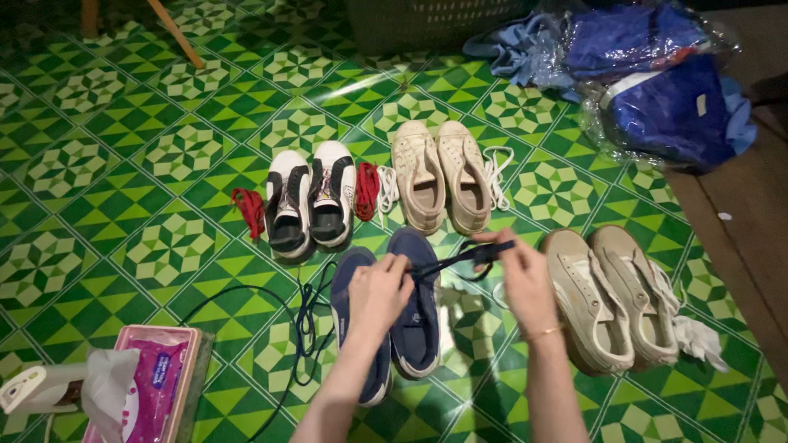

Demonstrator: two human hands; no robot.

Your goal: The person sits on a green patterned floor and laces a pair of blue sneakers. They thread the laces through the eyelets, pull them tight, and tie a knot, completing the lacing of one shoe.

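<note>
Left hand (379, 289) over navy shoes (414, 312) on green tiled floor (164, 148), fingers closed on dark lace (460, 258). Right hand (521, 275) pinches lace's other end, lace taut between hands. Second lace (308, 316) lies beside left shoe. Black-white shoes (312, 201) with red laces (367, 189), cream shoes (441, 176) behind; beige shoes (611, 295) right. Tissue pack (156, 385) near-left.

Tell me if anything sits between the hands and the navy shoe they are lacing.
Nothing visible does. The left hand rests on the right-hand navy shoe, and the right hand pinches the dark lace that runs from it. The beige pair lies off to the right, outside that span.
</note>
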